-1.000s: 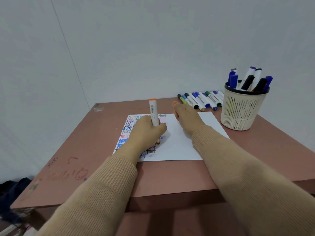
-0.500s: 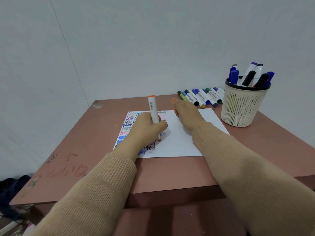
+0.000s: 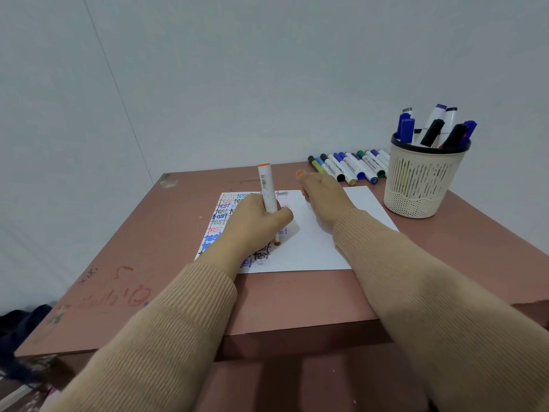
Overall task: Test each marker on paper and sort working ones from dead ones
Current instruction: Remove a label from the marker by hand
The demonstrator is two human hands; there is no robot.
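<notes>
Gripping marker (image 3: 269, 191) on paper (image 3: 315, 248), cap (image 3: 300, 173) seemingly pinched

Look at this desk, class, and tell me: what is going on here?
A person's left hand grips an orange marker upright, tip down on the paper, beside rows of the word "test". The right hand rests on the paper and pinches the orange cap. A row of markers lies at the back of the desk, and more stand in a basket.

marker (image 3: 268, 188): white, orange ends | paper (image 3: 315, 245): white | basket (image 3: 421, 185): cream | table (image 3: 166, 251): reddish-brown
</notes>
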